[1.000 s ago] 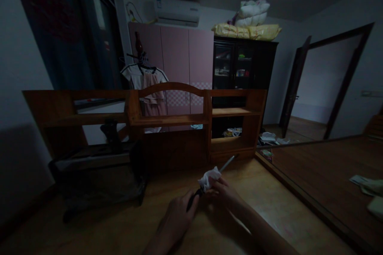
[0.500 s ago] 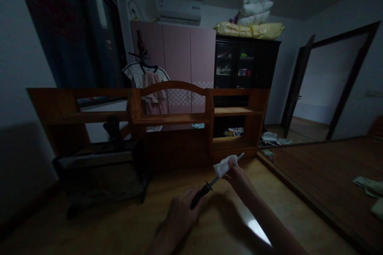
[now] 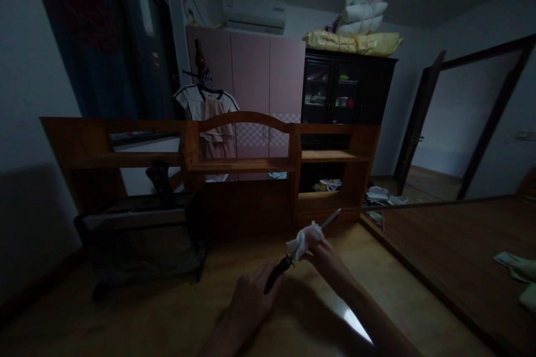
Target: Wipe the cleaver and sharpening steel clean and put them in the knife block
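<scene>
Head view — a knife (image 3: 281, 269) held over a wooden surface (image 3: 368, 254), a tissue (image 3: 302, 241) around its blade.
The knife sits toward five o'clock from the centre, its tip aimed between one and two. It should be light and stiff, probably sharp and slick, so the black handle looks the safe hold. The left hand (image 3: 252, 294), near six o'clock, curls round that handle; the right hand (image 3: 321, 255) pinches the tissue, likely soft and tearable — how tightly, I cannot tell.
</scene>
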Tool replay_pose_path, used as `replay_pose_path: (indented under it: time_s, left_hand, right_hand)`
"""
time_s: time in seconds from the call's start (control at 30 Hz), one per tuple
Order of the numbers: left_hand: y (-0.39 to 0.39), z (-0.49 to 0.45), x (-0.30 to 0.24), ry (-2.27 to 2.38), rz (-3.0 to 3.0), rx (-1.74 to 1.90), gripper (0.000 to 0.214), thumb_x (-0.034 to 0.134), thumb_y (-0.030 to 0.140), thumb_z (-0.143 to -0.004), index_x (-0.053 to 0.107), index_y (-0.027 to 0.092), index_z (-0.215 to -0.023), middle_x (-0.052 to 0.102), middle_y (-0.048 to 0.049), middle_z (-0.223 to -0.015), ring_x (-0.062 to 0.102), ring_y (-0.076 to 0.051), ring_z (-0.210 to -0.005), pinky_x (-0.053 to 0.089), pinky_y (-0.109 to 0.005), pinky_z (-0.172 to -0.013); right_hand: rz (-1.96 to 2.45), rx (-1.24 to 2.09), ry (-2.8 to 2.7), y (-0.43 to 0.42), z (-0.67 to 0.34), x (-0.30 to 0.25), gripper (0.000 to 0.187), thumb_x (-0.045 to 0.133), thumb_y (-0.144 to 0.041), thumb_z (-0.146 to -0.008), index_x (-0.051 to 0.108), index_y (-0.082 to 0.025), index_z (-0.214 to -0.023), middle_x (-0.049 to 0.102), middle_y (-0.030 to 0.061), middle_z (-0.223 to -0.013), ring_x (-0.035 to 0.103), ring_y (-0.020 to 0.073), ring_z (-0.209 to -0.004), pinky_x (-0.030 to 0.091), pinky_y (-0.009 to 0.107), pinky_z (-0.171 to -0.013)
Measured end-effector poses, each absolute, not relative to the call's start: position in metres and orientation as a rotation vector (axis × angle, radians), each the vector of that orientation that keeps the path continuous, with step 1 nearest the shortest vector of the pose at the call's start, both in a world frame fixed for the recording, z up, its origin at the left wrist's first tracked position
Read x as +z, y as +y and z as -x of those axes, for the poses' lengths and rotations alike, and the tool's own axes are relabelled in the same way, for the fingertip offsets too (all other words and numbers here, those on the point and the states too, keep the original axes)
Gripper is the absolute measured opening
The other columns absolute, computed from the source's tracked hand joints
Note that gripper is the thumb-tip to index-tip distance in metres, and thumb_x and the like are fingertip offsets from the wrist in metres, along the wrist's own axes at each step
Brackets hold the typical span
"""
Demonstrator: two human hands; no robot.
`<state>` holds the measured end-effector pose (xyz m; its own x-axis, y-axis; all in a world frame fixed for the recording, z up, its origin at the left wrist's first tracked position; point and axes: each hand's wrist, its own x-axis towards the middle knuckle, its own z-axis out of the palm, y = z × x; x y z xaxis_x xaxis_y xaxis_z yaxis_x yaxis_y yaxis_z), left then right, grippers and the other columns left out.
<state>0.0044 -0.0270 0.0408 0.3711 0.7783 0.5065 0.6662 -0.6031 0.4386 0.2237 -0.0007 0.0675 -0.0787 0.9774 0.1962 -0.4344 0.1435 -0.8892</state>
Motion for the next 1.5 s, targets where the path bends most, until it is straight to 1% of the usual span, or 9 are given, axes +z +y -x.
replay_pose_path:
  time_s: [0.1,0.23,0.47,0.63,0.77,0.93,1.13,1.27,1.5]
  left_hand:
    - [-0.029,-0.004,0.043,1.361,-2.424,0.947,0.026,0.046,0.038,-0.097,0.058,0.023,-0.115,0.072,-0.0052,-0.103,0.07,-0.022,-0.089,0.05,-0.028,-0.075]
    - [-0.032,-0.005,0.048,1.409,-2.365,0.877,0.029,0.045,0.043,-0.097,0.057,0.024,-0.117,0.072,-0.0047,-0.104,0.07,-0.023,-0.088,0.049,-0.029,-0.076]
    - [-0.031,-0.007,0.048,1.385,-2.363,0.884,0.033,0.041,0.048,-0.097,0.058,0.025,-0.113,0.072,-0.0052,-0.103,0.07,-0.023,-0.088,0.048,-0.03,-0.077]
    - [-0.035,-0.008,0.054,1.329,-2.343,0.876,0.031,0.039,0.046,-0.098,0.058,0.026,-0.112,0.072,-0.0046,-0.1,0.069,-0.023,-0.088,0.047,-0.03,-0.076]
    - [-0.04,-0.009,0.058,1.268,-2.371,0.824,0.03,0.039,0.046,-0.098,0.057,0.026,-0.112,0.072,-0.0037,-0.099,0.069,-0.022,-0.088,0.047,-0.029,-0.076]
    - [-0.04,-0.012,0.05,1.266,-2.525,0.765,0.034,0.038,0.046,-0.099,0.057,0.023,-0.114,0.072,-0.0067,-0.101,0.068,-0.024,-0.088,0.046,-0.031,-0.075]
    - [-0.036,-0.009,0.046,1.309,-2.507,0.78,0.034,0.037,0.046,-0.099,0.056,0.024,-0.116,0.072,-0.0059,-0.102,0.069,-0.024,-0.088,0.048,-0.032,-0.075]
    - [-0.033,-0.007,0.048,1.339,-2.452,0.823,0.033,0.037,0.044,-0.099,0.056,0.024,-0.116,0.072,-0.0061,-0.102,0.069,-0.023,-0.087,0.048,-0.03,-0.074]
    - [-0.028,-0.003,0.043,1.386,-2.414,0.872,0.03,0.037,0.043,-0.099,0.058,0.024,-0.11,0.072,-0.0054,-0.099,0.07,-0.022,-0.086,0.048,-0.029,-0.073]
  right_hand:
    - [0.723,1.416,-1.16,-0.008,-0.211,0.061,0.031,0.071,-0.046,-0.083,0.069,-0.022,-0.104,0.067,0.0069,-0.104,0.061,0.0272,-0.1,0.05,0.038,-0.083]
    - [0.746,1.423,-1.196,-0.007,-0.21,0.056,0.033,0.073,-0.045,-0.082,0.07,-0.021,-0.104,0.067,0.0066,-0.103,0.061,0.0249,-0.095,0.047,0.036,-0.082]
    - [0.845,1.315,-1.177,0.002,-0.213,0.045,0.035,0.071,-0.051,-0.08,0.069,-0.018,-0.091,0.065,0.0039,-0.086,0.055,0.0166,-0.071,0.037,0.024,-0.057]
    - [0.919,1.264,-0.969,0.014,-0.226,0.045,0.044,0.07,-0.06,-0.076,0.064,-0.017,-0.084,0.062,0.0036,-0.079,0.054,0.0156,-0.066,0.037,0.024,-0.053]
    - [0.917,1.169,-0.722,0.022,-0.25,0.054,0.038,0.076,-0.051,-0.07,0.059,-0.019,-0.079,0.057,-0.0012,-0.066,0.05,0.0128,-0.056,0.036,0.022,-0.048]
    - [0.807,1.075,-0.579,0.02,-0.264,0.062,0.029,0.075,-0.042,-0.07,0.055,-0.024,-0.08,0.053,-0.0056,-0.06,0.046,0.0109,-0.047,0.033,0.021,-0.042]
    - [0.794,1.142,-0.585,0.013,-0.248,0.07,0.035,0.081,-0.043,-0.065,0.056,-0.022,-0.081,0.056,-0.0044,-0.065,0.05,0.0113,-0.053,0.041,0.022,-0.049]
    - [0.758,1.333,-0.8,0.007,-0.226,0.063,0.035,0.082,-0.043,-0.067,0.059,-0.019,-0.079,0.055,-0.0034,-0.063,0.046,0.0098,-0.049,0.036,0.022,-0.047]
    - [0.731,1.509,-0.982,-0.002,-0.201,0.048,0.037,0.085,-0.039,-0.066,0.064,-0.017,-0.087,0.066,0.0026,-0.081,0.058,0.0135,-0.061,0.045,0.024,-0.058]
